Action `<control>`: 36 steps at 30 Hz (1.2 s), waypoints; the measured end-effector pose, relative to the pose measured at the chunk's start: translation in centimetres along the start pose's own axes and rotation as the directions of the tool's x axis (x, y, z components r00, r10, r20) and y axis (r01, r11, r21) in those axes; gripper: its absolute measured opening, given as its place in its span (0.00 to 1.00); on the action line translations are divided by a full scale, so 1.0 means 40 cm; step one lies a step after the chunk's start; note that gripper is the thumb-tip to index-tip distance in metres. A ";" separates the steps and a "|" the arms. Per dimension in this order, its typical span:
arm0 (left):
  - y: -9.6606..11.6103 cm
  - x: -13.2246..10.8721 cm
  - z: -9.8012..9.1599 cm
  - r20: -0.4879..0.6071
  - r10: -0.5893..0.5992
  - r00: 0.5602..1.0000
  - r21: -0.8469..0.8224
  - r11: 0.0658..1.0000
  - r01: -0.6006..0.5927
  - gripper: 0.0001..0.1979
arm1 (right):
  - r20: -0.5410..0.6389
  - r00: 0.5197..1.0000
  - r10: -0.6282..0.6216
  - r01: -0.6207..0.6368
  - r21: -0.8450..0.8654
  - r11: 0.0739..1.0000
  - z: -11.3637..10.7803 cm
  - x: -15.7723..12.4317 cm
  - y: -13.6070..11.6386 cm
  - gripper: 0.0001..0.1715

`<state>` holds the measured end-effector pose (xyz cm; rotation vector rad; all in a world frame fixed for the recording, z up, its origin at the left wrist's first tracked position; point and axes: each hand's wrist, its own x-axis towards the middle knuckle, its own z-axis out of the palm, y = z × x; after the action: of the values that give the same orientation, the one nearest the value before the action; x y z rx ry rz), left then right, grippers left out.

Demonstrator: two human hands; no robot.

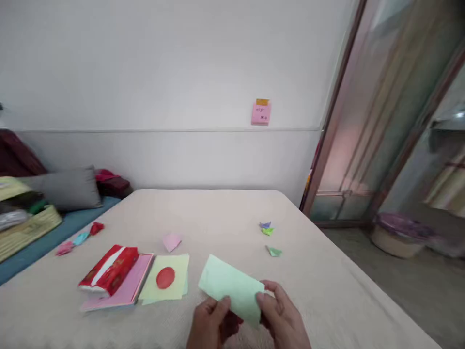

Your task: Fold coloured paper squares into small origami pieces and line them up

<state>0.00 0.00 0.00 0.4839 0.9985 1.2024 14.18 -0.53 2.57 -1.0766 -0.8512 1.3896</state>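
Observation:
Both of my hands hold a pale green sheet of paper [230,287] low at the front of the table. My left hand [210,325] pinches its near edge with thumb on top. My right hand [281,315] grips its right end, fingers closed on it. Just left of the sheet lies a yellow paper [178,274] with a red round piece [165,277] on it. Beside that sits a red packet [109,269] on a pink sheet [121,293].
Small folded paper pieces lie on the beige table [218,213]: a pink one [171,241], purple and green ones [268,229], another green one [274,251], and red, blue and pink ones [82,236] at the left edge. A grey cushion [67,186] and basket [25,228] stand left. A pink note [260,113] hangs on the wall.

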 end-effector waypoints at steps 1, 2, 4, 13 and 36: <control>0.018 -0.010 -0.001 0.016 0.016 1.000 -0.023 1.000 -0.016 0.16 | 0.017 0.999 -0.032 0.032 -0.004 0.999 -0.011 -0.001 -0.009 0.24; 0.036 -0.020 -0.003 0.024 0.027 0.999 -0.040 0.999 -0.026 0.16 | 0.037 0.997 -0.063 0.063 -0.017 0.998 -0.021 -0.003 -0.017 0.26; 0.065 -0.037 -0.005 0.075 0.042 0.996 -0.077 0.996 -0.036 0.13 | 0.109 0.986 -0.128 0.134 -0.056 0.989 -0.037 -0.003 -0.028 0.28; 0.072 -0.058 -0.003 0.155 -0.019 0.988 -0.023 0.999 0.023 0.18 | 0.390 0.892 -0.229 0.349 -0.269 0.898 -0.047 0.006 -0.024 0.11; 0.044 -0.028 0.000 0.202 -0.004 0.979 0.017 1.000 0.001 0.20 | 0.089 0.986 -0.140 0.154 -0.182 0.971 -0.034 0.035 0.010 0.13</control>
<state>-0.99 -0.48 1.77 0.6053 0.8353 1.1196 15.38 0.69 1.57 -1.0858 -1.1138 1.2500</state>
